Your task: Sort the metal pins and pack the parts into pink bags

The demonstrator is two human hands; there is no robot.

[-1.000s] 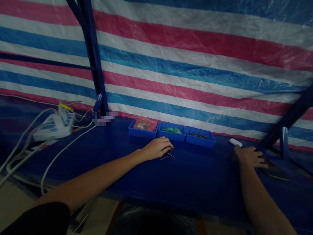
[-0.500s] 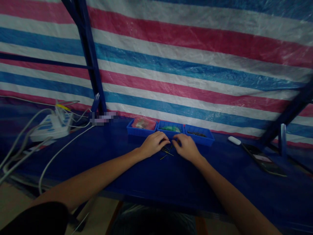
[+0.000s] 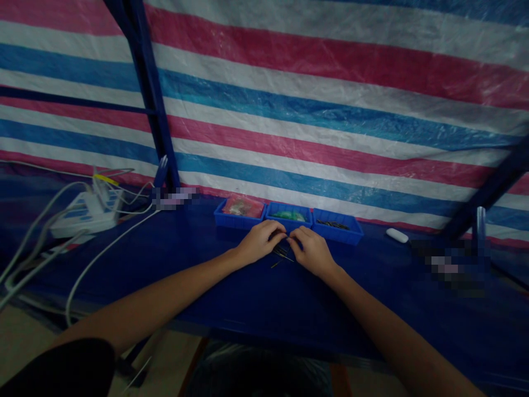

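Nearest to you, your 2 bare forearms run out over the front edge of the dark blue, smooth-topped bench (image 3: 256, 298), and a black sleeve (image 3: 61, 369) covers your left upper arm.

Your left hand (image 3: 259, 242) and your right hand (image 3: 312, 251) rest knuckles-up on the bench, fingertips almost meeting. Both are curled inward, fingers pressed together over a small cluster of thin dark pins (image 3: 281, 252) that lies on the bench between them. The light is too dim to count the pins or to tell whether either hand actually pinches 1. A single thin pin with a pale tip (image 3: 276, 264) pokes out toward you just below the cluster.

Half a second ago your hands sat in nearly the same place; they have since drawn a little closer together. 1 second ago your right hand was far off to the right, flat beside the white object, and only your left hand was at the pins.

Just beyond your fingers stand 3 small blue plastic rectangular trays in a row, touching: the left tray (image 3: 225, 212) holds a reddish crinkled bag, the middle tray (image 3: 289, 225) something green, the right tray (image 3: 355, 234) dark loose bits.

Off to the right lies 1 small white rounded object (image 3: 397, 235). Far left sits 1 white power strip (image 3: 85, 215) with pale grey cables (image 3: 95, 259) trailing off the bench. Behind everything hangs a crinkled plastic tarp striped red, white and blue (image 3: 330, 110), crossed by a dark blue metal post (image 3: 151, 99).
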